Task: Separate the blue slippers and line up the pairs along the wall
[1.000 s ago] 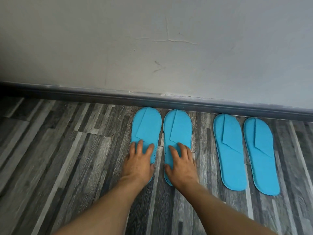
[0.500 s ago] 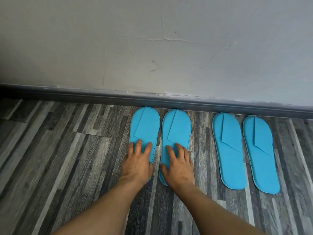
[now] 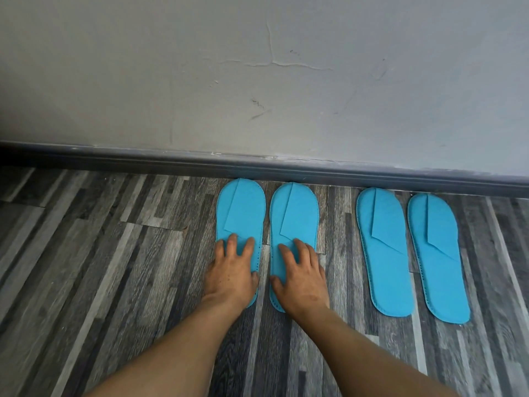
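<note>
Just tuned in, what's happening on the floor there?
A person is lining up flat blue slippers along the wall. The left hand lies flat on the left slipper of one pair and the right hand on its mate, both toes close to the baseboard. A second pair, one slipper beside the other, already lies to the right, untouched. No other slippers are in view.

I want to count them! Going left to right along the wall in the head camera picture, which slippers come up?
First flat blue fabric slipper → second blue slipper → third blue slipper → fourth blue slipper.
</note>
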